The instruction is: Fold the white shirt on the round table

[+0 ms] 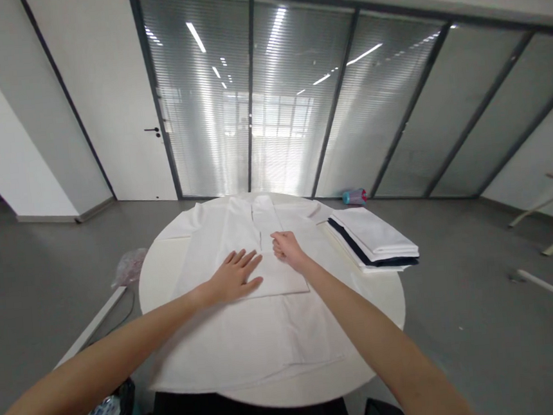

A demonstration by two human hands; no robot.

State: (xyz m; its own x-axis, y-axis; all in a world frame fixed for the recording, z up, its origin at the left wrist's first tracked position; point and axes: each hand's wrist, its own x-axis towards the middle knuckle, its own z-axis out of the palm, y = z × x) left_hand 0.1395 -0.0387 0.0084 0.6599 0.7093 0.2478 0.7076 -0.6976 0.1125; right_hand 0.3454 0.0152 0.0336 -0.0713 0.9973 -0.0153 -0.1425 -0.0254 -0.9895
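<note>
A white short-sleeved shirt [230, 341] lies spread over a round white table, its collar end at the far side and its hem toward me. On its middle rests a flat white rectangular sheet or panel [283, 284]; I cannot tell if it is board or folded cloth. My left hand [236, 275] presses flat on this panel with the fingers spread. Just right of it, my right hand [287, 248] is closed, fingers curled near the shirt's front opening. Whatever it pinches, if anything, is hidden.
At the table's [381, 295] right edge sits a stack of folded white and dark navy clothes [376, 237]. Clear plastic bags [129, 269] lie on the floor at left. A blue-and-pink cylindrical object [354, 197] stands beyond the table near the glass partition [287, 103].
</note>
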